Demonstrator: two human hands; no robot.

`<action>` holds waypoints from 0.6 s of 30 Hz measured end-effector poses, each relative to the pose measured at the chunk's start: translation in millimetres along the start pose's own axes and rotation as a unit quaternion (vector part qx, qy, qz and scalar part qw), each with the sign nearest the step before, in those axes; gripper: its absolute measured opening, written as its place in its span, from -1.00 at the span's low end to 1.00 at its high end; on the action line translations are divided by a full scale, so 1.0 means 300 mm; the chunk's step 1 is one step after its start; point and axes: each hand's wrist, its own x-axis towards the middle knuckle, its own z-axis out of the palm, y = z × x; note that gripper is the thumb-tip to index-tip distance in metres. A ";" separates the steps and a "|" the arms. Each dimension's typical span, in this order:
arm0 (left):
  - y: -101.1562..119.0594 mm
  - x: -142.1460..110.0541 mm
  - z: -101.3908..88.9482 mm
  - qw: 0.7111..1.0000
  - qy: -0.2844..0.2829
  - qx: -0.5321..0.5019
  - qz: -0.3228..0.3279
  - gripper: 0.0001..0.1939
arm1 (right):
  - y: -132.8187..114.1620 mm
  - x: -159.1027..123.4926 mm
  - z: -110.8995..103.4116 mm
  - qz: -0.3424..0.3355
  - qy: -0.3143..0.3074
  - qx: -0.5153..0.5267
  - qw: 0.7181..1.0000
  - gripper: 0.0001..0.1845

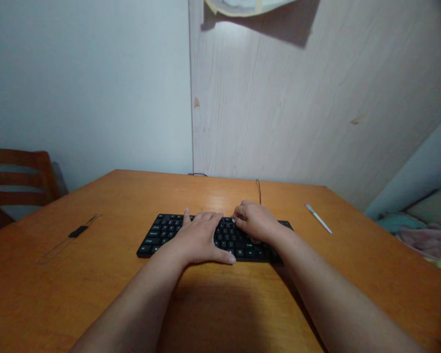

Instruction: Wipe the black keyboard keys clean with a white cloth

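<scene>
Black keyboard [226,239] lies on the counter [125,196], centre. Left hand [201,239]: grip wide, fingers spread over the keys, thumb at the near edge. Right hand [257,220]: grip narrow, fingers curled near the keyboard's far edge; cannot tell what it holds. Also: 1 white stick [318,218] to the right, 1 black piece [78,231] with thin loops to the left.

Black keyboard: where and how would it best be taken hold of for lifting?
Probably by its two short ends, one grip from each side: the keyboard is a long, low slab lying flat on the table, its length running left to right. The left end shows uncovered; the right forearm partly hides the right end, so that side would likely need repositioning.
</scene>
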 end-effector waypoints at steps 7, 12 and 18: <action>0.012 -0.001 -0.008 1.000 -0.006 0.013 -0.003 0.22 | -0.009 -0.003 0.002 0.019 0.012 0.003 1.000 -0.75; 0.012 -0.001 -0.006 1.000 -0.002 0.012 -0.001 0.21 | -0.012 -0.006 0.002 0.008 0.004 -0.002 1.000 -0.79; 0.007 -0.002 -0.002 1.000 -0.001 0.006 0.003 0.22 | -0.006 -0.002 0.006 0.016 0.010 0.020 1.000 -0.73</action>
